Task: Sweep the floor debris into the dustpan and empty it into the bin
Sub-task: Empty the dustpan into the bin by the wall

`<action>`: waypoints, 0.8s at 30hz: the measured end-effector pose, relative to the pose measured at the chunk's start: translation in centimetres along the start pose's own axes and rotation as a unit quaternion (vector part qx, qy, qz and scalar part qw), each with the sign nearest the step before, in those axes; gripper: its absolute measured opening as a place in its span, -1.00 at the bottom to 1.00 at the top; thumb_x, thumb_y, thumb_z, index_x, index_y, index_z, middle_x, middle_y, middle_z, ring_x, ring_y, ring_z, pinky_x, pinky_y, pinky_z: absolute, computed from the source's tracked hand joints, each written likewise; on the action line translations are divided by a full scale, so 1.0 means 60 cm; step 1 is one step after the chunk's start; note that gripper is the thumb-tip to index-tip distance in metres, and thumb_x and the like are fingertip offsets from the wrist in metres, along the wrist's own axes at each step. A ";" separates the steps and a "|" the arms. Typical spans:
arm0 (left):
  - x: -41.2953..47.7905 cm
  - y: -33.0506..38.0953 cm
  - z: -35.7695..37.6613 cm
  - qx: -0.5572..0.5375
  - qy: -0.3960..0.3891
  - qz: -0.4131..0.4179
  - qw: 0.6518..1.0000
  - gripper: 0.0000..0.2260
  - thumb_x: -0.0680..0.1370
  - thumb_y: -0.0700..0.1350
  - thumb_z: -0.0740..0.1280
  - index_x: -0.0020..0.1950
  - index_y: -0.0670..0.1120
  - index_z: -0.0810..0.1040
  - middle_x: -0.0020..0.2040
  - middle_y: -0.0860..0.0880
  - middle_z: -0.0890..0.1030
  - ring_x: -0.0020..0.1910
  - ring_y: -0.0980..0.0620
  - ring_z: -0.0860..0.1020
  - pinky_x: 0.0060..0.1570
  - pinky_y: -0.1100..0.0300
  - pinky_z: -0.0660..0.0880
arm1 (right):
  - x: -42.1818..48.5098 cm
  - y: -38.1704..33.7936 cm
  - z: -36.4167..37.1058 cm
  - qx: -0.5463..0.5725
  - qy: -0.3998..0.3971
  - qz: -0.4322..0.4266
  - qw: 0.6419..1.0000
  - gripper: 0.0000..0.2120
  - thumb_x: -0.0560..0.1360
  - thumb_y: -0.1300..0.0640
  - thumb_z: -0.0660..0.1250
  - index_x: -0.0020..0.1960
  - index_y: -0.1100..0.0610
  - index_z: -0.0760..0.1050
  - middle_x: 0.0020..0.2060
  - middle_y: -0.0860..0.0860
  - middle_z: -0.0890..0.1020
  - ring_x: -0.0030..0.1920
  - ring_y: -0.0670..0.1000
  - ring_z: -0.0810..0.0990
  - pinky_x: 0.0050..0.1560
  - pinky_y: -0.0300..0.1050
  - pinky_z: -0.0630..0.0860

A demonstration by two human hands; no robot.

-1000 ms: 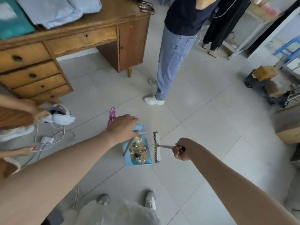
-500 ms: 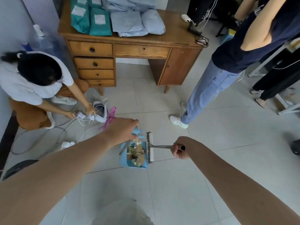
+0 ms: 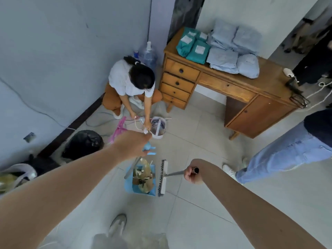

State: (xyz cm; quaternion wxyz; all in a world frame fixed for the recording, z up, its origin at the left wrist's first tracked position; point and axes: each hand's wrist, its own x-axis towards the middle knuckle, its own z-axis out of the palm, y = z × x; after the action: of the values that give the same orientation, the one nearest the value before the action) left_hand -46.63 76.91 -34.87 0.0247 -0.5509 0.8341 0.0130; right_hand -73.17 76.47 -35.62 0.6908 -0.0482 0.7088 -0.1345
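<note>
Gripping the dustpan [image 3: 128,184] with my left hand [image 3: 133,142], I clutch the broom [image 3: 164,177], at its three o'clock, with my right hand [image 3: 193,175].

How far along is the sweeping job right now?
Done: debris sits in the dustpan. In hand: left hand grips the dustpan's handle, right hand grips the broom, its head beside the pan. Left: carry the dustpan to the bin on the left and empty it.
</note>
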 end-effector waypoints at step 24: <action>-0.435 -0.253 -0.205 0.105 0.098 -0.212 0.967 -0.70 0.46 0.16 0.35 -0.05 0.01 0.34 -0.29 0.10 0.45 -0.49 0.05 0.41 -0.59 0.26 0.27 | -0.242 0.043 0.432 -0.223 -0.127 -0.114 0.960 -0.76 0.56 0.31 0.02 -0.24 0.19 0.32 -0.59 0.05 0.30 -0.55 -0.05 0.30 -0.63 -0.26 0.40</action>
State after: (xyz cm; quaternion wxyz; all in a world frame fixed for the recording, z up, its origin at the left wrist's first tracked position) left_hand -22.76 94.34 -21.09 0.0030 -0.7079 0.6934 -0.1346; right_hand -46.57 79.39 -22.50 0.7269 -0.2987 0.6168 -0.0435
